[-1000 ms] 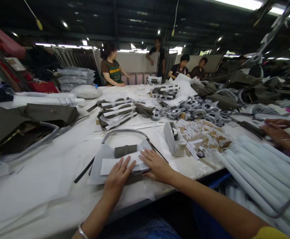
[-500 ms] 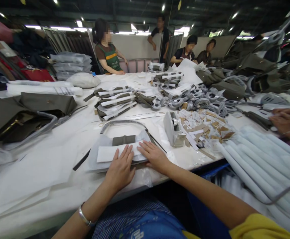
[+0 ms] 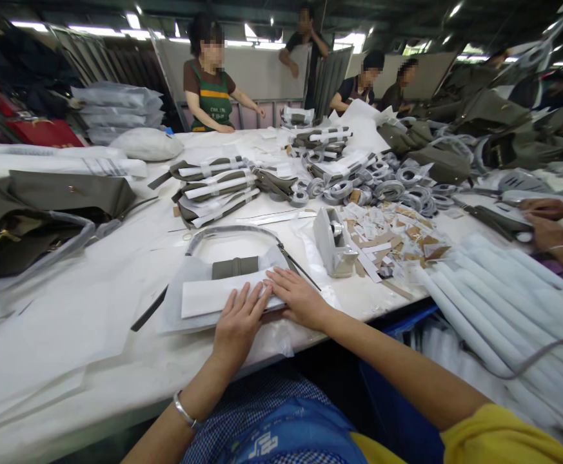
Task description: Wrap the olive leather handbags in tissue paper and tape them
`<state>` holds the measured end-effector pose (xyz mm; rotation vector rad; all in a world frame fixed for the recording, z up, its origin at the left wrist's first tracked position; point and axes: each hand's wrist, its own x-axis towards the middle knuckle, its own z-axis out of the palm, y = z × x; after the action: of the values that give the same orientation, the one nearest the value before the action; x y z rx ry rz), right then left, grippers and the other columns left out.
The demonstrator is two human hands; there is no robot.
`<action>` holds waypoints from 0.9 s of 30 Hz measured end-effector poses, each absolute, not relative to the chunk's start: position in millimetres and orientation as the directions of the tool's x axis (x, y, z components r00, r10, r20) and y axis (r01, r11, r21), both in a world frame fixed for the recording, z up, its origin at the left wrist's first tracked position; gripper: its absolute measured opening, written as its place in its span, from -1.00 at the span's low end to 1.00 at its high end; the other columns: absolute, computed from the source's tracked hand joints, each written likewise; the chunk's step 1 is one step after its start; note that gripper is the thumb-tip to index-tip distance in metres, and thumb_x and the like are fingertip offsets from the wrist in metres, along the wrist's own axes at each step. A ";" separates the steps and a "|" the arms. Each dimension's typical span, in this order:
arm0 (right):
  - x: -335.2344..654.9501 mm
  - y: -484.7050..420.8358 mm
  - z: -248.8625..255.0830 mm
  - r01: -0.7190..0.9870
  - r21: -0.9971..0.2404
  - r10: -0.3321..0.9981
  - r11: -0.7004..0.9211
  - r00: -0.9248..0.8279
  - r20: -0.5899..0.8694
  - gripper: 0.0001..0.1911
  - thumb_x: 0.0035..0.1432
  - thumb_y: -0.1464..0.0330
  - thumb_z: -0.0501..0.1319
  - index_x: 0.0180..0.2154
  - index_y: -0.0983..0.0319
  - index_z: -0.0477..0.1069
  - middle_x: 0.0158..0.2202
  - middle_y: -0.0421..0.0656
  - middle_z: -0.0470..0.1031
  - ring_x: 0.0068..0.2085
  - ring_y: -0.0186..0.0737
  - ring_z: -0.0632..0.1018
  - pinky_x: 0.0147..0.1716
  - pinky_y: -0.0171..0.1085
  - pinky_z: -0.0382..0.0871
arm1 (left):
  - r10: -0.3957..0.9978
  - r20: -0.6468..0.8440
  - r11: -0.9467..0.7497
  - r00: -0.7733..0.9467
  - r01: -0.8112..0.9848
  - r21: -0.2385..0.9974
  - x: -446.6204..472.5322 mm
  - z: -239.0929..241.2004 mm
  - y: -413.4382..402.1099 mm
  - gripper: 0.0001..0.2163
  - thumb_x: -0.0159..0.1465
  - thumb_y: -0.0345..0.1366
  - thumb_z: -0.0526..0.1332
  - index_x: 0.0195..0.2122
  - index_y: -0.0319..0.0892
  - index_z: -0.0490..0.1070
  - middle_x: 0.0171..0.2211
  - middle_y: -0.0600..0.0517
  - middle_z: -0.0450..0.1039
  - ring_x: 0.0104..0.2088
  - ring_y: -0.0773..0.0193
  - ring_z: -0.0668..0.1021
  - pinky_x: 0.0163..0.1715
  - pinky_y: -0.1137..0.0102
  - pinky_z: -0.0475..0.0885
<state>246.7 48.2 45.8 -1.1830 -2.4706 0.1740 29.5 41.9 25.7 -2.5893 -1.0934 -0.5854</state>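
In front of me a small handbag lies flat on the table, its olive-grey flap [image 3: 235,267] showing between pale wrapping sheets. A white foam strip [image 3: 206,298] lies across it. My left hand [image 3: 241,317] rests on the near side of the strip, fingers stretched out. Flat on the strip's right end is my right hand [image 3: 300,296], its fingertips close to the left ones. Both hands press down without gripping. Behind the bag curves its wrapped strap [image 3: 233,229]. A dark strap end [image 3: 149,308] sticks out at the left.
A tape dispenser [image 3: 334,245] stands right of the bag, beside a heap of tags [image 3: 402,238]. Wrapped straps [image 3: 218,187] are stacked behind. A large olive bag [image 3: 73,193] sits left. White foam rolls [image 3: 498,303] lie right, near a co-worker's hands [image 3: 549,225]. Several people stand across the table.
My left hand has shifted slightly right along the foam strip, closer to my right hand. The view has turned a little, so the table sits further left and higher.
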 end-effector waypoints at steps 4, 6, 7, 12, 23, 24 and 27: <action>261.8 11.5 55.4 0.726 -0.306 0.778 0.616 -0.502 0.377 -0.31 0.24 0.24 0.28 0.30 0.31 0.14 0.34 0.09 0.19 0.39 0.00 0.11 0.34 0.08 0.06 | 0.635 0.455 -0.676 0.625 0.734 -0.065 28.2 25.7 42.6 -0.46 0.37 -0.34 0.14 0.36 -0.01 0.05 0.32 0.03 0.17 0.28 -0.02 0.30 0.24 0.01 0.25; 266.1 -11.8 51.4 0.709 -0.274 0.746 0.650 -0.529 0.404 -0.37 0.28 0.17 0.23 0.27 0.31 0.20 0.31 0.06 0.25 0.38 -0.01 0.13 0.35 0.10 0.04 | 0.637 0.447 -0.677 0.627 0.733 -0.064 28.4 26.2 42.3 -0.47 0.38 -0.33 0.14 0.36 -0.02 0.07 0.32 0.03 0.17 0.28 -0.03 0.30 0.24 0.01 0.26; 266.2 -21.7 47.0 0.688 -0.251 0.720 0.681 -0.567 0.400 -0.39 0.29 0.16 0.22 0.25 0.32 0.22 0.28 0.05 0.29 0.37 0.00 0.16 0.34 0.09 0.05 | 0.638 0.443 -0.678 0.630 0.732 -0.064 28.6 26.6 42.2 -0.47 0.38 -0.33 0.14 0.36 -0.03 0.07 0.32 0.03 0.16 0.29 -0.03 0.29 0.24 0.01 0.25; 253.7 -37.6 17.2 0.634 -0.196 0.651 0.748 -0.644 0.403 -0.57 0.33 0.28 0.19 0.16 0.31 0.33 0.15 -0.01 0.47 0.24 -0.06 0.39 0.26 0.00 0.25 | 0.634 0.442 -0.686 0.635 0.725 -0.057 29.1 28.1 42.3 -0.47 0.38 -0.41 0.10 0.36 -0.04 0.07 0.32 0.08 0.15 0.31 -0.03 0.26 0.26 0.00 0.23; 243.0 -48.5 14.8 0.591 -0.356 0.670 0.724 -0.477 0.569 -0.73 0.30 0.50 0.08 -0.06 0.17 0.46 -0.13 -0.12 0.64 -0.08 -0.24 0.63 0.09 -0.11 0.46 | 0.649 0.438 -0.681 0.622 0.732 -0.029 29.2 29.1 41.4 -0.43 0.37 -0.44 0.07 0.38 -0.03 -0.01 0.31 0.04 0.17 0.31 0.00 0.26 0.24 -0.01 0.26; 242.8 -54.2 14.3 0.594 -0.361 0.674 0.719 -0.471 0.569 -0.74 0.30 0.50 0.09 -0.07 0.17 0.46 -0.13 -0.13 0.64 -0.09 -0.24 0.64 0.07 -0.12 0.47 | 0.653 0.439 -0.678 0.617 0.735 -0.025 29.5 28.8 41.4 -0.43 0.37 -0.43 0.07 0.38 -0.02 -0.01 0.31 0.05 0.17 0.31 0.00 0.26 0.25 -0.01 0.26; 244.6 -71.2 14.2 0.587 -0.361 0.668 0.724 -0.467 0.579 -0.77 0.29 0.50 0.11 -0.09 0.19 0.46 -0.13 -0.13 0.65 -0.09 -0.22 0.64 0.03 -0.15 0.49 | 0.662 0.433 -0.670 0.612 0.742 -0.025 29.9 27.3 41.3 -0.43 0.38 -0.42 0.08 0.38 -0.01 -0.02 0.32 0.08 0.15 0.31 0.01 0.25 0.25 -0.01 0.25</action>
<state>244.6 -71.2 14.2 -0.9453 -2.2002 0.1430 29.9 41.3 27.3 -2.6348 -1.1625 -0.5841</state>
